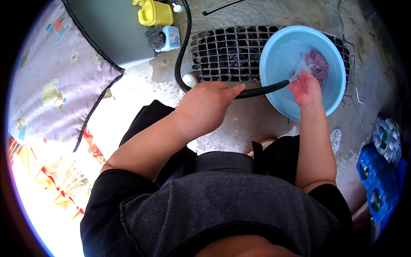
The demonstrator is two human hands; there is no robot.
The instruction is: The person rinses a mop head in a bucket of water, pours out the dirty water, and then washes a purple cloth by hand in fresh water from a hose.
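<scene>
My left hand (207, 104) is closed around a black hose (263, 91), whose end reaches over a light blue plastic basin (266, 72). Water runs from the hose's mouth onto my right hand (305, 86), which is held palm up with its fingers apart over the basin, holding nothing. Inside the basin a wet purple cloth (316, 64) lies in bubbly water, just beyond my right fingertips. The basin rests partly on a metal floor grate (234, 51).
At the upper left, a yellow jug (155, 13), a white-blue bottle (171, 38) and a dark scouring pad (155, 37) stand by a grey surface (112, 29). Blue-wrapped bottle packs (374, 180) lie at the right. A patterned cloth cover (64, 74) hangs at the left.
</scene>
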